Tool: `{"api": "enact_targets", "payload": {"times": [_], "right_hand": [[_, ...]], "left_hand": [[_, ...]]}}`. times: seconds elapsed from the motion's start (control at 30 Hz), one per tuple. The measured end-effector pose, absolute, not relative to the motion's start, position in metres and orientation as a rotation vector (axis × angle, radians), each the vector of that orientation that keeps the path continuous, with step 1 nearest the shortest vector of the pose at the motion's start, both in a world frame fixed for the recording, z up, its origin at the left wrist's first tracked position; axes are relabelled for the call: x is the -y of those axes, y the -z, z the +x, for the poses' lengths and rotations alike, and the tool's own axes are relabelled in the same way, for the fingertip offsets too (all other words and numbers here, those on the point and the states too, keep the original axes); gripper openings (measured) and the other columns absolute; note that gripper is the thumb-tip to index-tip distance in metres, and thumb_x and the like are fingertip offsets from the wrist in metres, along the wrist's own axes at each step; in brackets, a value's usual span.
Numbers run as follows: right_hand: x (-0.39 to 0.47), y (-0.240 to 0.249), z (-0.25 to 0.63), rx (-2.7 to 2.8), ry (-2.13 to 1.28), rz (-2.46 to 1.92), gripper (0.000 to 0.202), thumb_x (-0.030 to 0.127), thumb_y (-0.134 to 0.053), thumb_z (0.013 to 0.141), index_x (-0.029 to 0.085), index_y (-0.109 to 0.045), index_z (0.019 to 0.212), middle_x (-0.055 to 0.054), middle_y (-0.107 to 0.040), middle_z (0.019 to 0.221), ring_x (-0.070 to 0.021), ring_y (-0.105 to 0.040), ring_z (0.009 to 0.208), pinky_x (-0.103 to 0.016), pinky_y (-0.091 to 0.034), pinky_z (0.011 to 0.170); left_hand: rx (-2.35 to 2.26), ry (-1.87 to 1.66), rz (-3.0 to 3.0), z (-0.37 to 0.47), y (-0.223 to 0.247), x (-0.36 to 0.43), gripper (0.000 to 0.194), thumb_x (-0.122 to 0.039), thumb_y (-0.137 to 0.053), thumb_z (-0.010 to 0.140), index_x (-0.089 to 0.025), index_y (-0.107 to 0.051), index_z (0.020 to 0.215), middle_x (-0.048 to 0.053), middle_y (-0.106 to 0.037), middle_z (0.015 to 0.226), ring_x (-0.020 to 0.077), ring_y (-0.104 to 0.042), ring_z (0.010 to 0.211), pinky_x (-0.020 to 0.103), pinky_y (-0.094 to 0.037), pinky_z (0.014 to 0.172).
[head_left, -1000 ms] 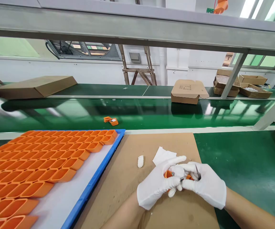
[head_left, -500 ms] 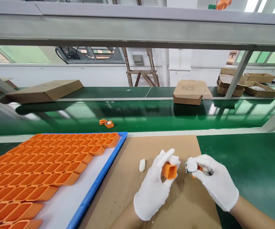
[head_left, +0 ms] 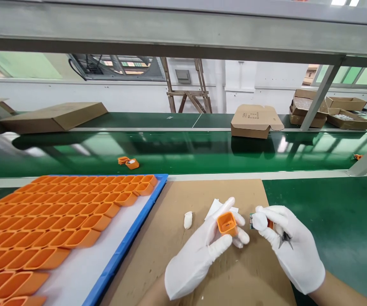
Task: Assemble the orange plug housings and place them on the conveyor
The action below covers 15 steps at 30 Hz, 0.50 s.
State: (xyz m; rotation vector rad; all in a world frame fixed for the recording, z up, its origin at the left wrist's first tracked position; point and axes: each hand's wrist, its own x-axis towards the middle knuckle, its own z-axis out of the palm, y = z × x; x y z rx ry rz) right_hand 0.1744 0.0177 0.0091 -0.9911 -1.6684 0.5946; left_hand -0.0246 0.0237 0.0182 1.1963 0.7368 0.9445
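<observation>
Over a brown cardboard sheet [head_left: 234, 272], my left hand [head_left: 202, 250] in a white glove holds a small orange housing [head_left: 227, 224] between thumb and fingers, its open end facing up toward me. My gloved right hand [head_left: 292, 246] pinches a small circuit board with a round white piece [head_left: 260, 221] on it; something orange shows behind the fingers. Dark pointed metal tips [head_left: 286, 240] stick out from the right palm; the rest of that tool is hidden. A white paper piece [head_left: 213, 208] lies just behind my left hand, and a small white item [head_left: 187, 220] lies left of it.
Rows of orange housings [head_left: 84, 221] fill much of a blue-edged tray [head_left: 132, 229] at left. An orange part [head_left: 132, 163] sits on the green conveyor [head_left: 177, 153], another [head_left: 357, 157] at far right. Cardboard boxes [head_left: 253, 121] stand behind, under a metal beam [head_left: 183, 29].
The orange housing has tipped so its opening faces up, and my left fingers have spread below it. My right hand has turned, showing the metal tips. The conveyor's orange part has shifted left.
</observation>
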Motion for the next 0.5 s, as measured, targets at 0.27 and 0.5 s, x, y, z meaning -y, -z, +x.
{"api": "enact_targets", "payload": {"times": [0.27,0.5], "right_hand": [[-0.016,-0.021,0.172,1.638,-0.52,-0.97,0.011,0.025,-0.058,0.095,0.024,-0.068,0.091,-0.001,-0.063,0.082,-0.0127,-0.054,0.055,-0.027,-0.053,0.058],[-0.012,-0.015,0.166,1.705,-0.556,-0.901,0.018,0.024,-0.043,0.101,0.025,-0.061,0.099,0.0,-0.061,0.072,-0.0167,-0.065,0.061,-0.029,-0.057,0.058]], "left_hand": [[-0.601,-0.9,1.259,-0.025,-0.007,-0.025,0.027,-0.043,-0.055,0.092,-0.021,-0.056,0.108,0.007,-0.062,0.1,0.0209,-0.06,0.09,0.039,-0.046,0.084],[-0.781,-0.839,1.244,-0.024,-0.006,-0.022,0.041,-0.042,-0.055,0.092,-0.024,-0.053,0.128,0.003,-0.06,0.092,0.0168,-0.056,0.075,0.035,-0.047,0.076]]}}
